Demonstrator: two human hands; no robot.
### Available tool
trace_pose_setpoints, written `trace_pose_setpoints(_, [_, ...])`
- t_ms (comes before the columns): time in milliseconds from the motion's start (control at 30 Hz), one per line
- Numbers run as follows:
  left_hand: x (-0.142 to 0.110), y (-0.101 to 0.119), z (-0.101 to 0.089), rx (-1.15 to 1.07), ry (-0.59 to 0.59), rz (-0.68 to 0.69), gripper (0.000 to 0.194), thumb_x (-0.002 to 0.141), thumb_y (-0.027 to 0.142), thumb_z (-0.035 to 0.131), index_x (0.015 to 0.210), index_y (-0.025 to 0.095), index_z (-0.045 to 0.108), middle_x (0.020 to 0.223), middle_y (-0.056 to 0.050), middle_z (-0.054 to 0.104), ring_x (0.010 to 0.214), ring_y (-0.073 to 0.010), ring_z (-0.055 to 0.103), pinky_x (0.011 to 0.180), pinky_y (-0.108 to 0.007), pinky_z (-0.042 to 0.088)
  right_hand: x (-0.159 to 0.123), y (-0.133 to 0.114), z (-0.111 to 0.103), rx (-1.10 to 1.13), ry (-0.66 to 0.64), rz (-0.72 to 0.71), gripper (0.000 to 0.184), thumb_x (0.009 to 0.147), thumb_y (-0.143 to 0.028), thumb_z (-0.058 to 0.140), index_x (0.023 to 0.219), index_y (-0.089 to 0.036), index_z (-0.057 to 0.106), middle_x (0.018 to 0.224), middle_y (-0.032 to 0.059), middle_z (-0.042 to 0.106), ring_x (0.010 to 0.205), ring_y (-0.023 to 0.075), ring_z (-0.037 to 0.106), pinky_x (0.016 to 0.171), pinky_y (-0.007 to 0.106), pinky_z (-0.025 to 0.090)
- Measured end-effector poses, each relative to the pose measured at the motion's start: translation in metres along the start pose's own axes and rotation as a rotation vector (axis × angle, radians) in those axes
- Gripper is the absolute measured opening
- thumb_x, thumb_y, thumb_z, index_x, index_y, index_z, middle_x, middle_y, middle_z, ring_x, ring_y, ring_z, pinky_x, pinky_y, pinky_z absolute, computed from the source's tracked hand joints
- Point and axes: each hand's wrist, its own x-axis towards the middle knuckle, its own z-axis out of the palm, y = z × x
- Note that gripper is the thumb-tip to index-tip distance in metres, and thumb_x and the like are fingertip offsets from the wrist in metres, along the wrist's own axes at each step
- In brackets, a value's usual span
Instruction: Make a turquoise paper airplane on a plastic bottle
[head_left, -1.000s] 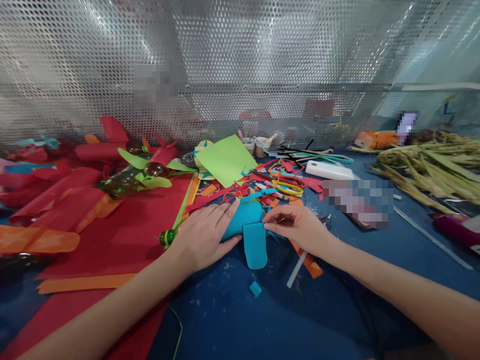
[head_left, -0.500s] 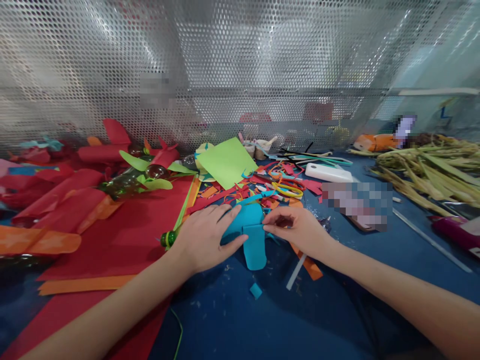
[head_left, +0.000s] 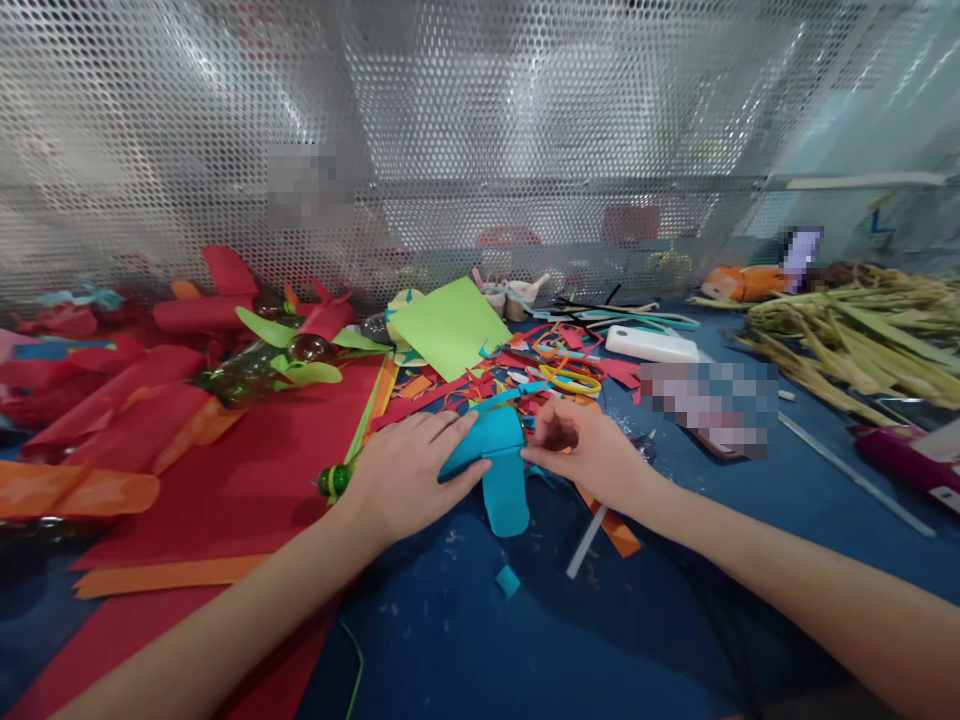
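A small green plastic bottle [head_left: 334, 481] lies on its side, wrapped in blue paper [head_left: 491, 436]. My left hand [head_left: 409, 470] is closed over the wrapped middle, fingers on top and thumb at the near side. From the wrap a rounded blue paper flap [head_left: 507, 495] sticks out toward me, lying flat. My right hand [head_left: 581, 440] is at the right end of the wrap, its thumb and index finger gripping the paper edge by the flap's base. The bottle's bottom end is mostly hidden by those fingers.
Red paper sheets [head_left: 255, 470] and decorated bottles [head_left: 247, 375] cover the left side. Beyond the hands lie a lime paper sheet [head_left: 454, 325], paper scraps and yellow-handled scissors [head_left: 574, 380]. A white device [head_left: 651, 344], a phone [head_left: 720, 435] and dried stalks [head_left: 862, 325] are on the right.
My right thumb and index finger have shifted slightly on the paper edge, the index finger rising a little. My left hand stays on the bottle.
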Motion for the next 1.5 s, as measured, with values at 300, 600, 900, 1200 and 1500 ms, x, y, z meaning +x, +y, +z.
trace_pose_setpoints(300, [0.001,0.001,-0.002,0.016,-0.001,-0.002,0.051,0.091,0.05,0.04,0.118,0.013,0.063,0.106,-0.011,0.072,0.097,-0.0278,0.067,0.079,-0.04,0.055,0.002,0.002,0.0,-0.044,-0.037,-0.027,0.018,0.073,-0.024,0.066,0.072,-0.022,0.048,0.067,-0.0039,0.057,0.06,0.0121,0.057,0.057,0.025,0.047])
trace_pose_setpoints(600, [0.001,0.001,-0.003,0.011,-0.015,-0.002,0.047,0.091,0.048,0.042,0.119,0.016,0.062,0.108,-0.01,0.072,0.098,-0.027,0.067,0.078,-0.04,0.055,0.001,-0.005,-0.001,-0.071,-0.062,-0.054,0.013,0.077,-0.024,0.062,0.071,-0.022,0.05,0.067,-0.0027,0.056,0.06,0.0124,0.054,0.058,0.026,0.045])
trace_pose_setpoints(900, [0.004,0.0,-0.004,0.032,-0.01,0.011,0.046,0.092,0.045,0.041,0.119,0.015,0.063,0.107,-0.011,0.072,0.096,-0.028,0.068,0.076,-0.041,0.057,0.003,-0.008,-0.001,-0.113,-0.036,-0.051,0.014,0.076,-0.021,0.063,0.072,-0.021,0.049,0.067,-0.0027,0.056,0.061,0.0131,0.053,0.059,0.027,0.043])
trace_pose_setpoints(1200, [0.003,-0.007,0.003,0.089,0.042,0.061,0.051,0.091,0.048,0.037,0.124,0.013,0.057,0.104,-0.015,0.072,0.09,-0.0319,0.07,0.067,-0.044,0.057,0.009,-0.004,-0.005,-0.047,-0.074,-0.026,0.021,0.074,-0.024,0.07,0.071,-0.021,0.049,0.067,-0.0045,0.055,0.06,0.0107,0.052,0.056,0.022,0.044])
trace_pose_setpoints(1500, [-0.002,-0.007,-0.012,0.023,-0.061,0.019,0.071,0.082,0.058,0.051,0.137,0.014,0.042,0.12,-0.017,0.064,0.105,-0.0334,0.063,0.081,-0.045,0.054,0.011,-0.005,-0.021,-0.012,-0.028,-0.003,0.021,0.083,-0.038,0.058,0.074,-0.022,0.048,0.07,-0.0019,0.054,0.062,0.0132,0.054,0.06,0.028,0.047])
